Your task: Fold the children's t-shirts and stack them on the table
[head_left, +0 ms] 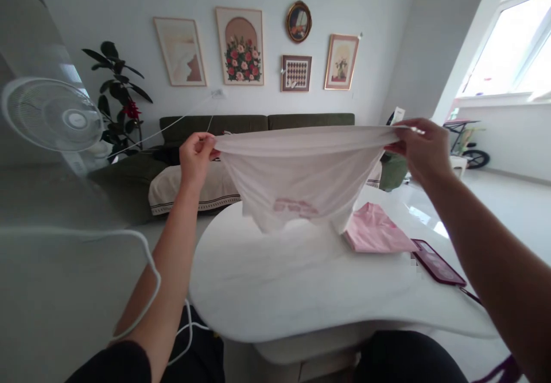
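Note:
A thin white T-shirt hangs stretched between my two hands above the table. My left hand pinches one end of its upper edge, and my right hand grips the other end. Faint reddish print shows through the cloth near its lower part. The lower end of the shirt droops down to the tabletop; whether it rests there I cannot tell. A folded pink garment lies on the white table, below and to the left of my right forearm.
A dark red phone or tablet-like case lies beside the pink garment. A white cable loops across my left arm. Behind the table stands a green sofa with a cream cover. A white fan and a plant are at left.

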Demonstrator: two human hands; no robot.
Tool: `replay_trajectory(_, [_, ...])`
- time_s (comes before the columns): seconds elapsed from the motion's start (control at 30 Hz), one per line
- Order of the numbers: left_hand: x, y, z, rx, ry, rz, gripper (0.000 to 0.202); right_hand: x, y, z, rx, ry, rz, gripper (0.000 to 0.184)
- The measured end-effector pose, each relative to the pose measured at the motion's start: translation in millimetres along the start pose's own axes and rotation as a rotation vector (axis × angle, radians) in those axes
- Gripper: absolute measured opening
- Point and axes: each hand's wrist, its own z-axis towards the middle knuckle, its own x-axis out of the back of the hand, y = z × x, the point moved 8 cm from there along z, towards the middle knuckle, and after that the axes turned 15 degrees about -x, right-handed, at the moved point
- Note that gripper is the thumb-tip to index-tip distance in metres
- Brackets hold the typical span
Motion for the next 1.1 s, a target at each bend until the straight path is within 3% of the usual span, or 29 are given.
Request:
replay_trajectory(0.07, [5.0,6,-15,0.0,-0.004,-0.02,0.026,11,23,-21,-0.052,0.004,0.051,0.023])
replay_trajectory(0.13, [6.7,2,-52,0.059,-0.059,0.03,0.027,18,61,-55,-0.122,-0.014,0.028,0.021])
replay_trajectory(0.2, [8.4,-9,-107,0.18,-0.134,0.129,0.028,22,113,-97,-0.228,-0.066,-0.037,0.022])
replay_trajectory(0.3, [18.2,-28,-208,0.427,-0.234,0.322,0.026,27,202,-167,-0.402,-0.186,-0.189,0.022])
replay_trajectory(0.43, [28.5,-38,-327,0.614,-0.454,0.422,0.015,47,293,-241,-0.479,-0.32,-0.643,0.023])
replay_trajectory(0.5, [35.0,-42,-365,0.66,-0.522,0.413,0.012,56,314,-261,-0.453,-0.401,-0.765,0.023])
replay_trajectory(0.6, [45.6,-48,-390,0.704,-0.526,0.434,0.015,55,305,-268,-0.323,-0.451,-0.852,0.025])
replay_trajectory(0.7, [45.2,-54,-392,0.741,-0.494,0.498,0.029,21,272,-258,-0.216,-0.437,-0.902,0.033])
replay_trajectory(0.83, [27.1,-52,-384,0.581,-0.479,0.604,0.039,-83,240,-260,-0.052,-0.585,-0.859,0.047])
replay_trajectory(0.9, [25.2,-54,-389,0.535,-0.462,0.618,0.04,-132,243,-270,0.007,-0.676,-0.883,0.053])
replay_trajectory(0.97, [31.8,-62,-401,0.547,-0.448,0.589,0.042,-168,260,-284,0.001,-0.807,-0.943,0.056])
replay_trajectory(1.1, [52.4,-86,-437,0.668,-0.506,0.472,0.046,-208,291,-297,-0.115,-1.1,-1.057,0.061])
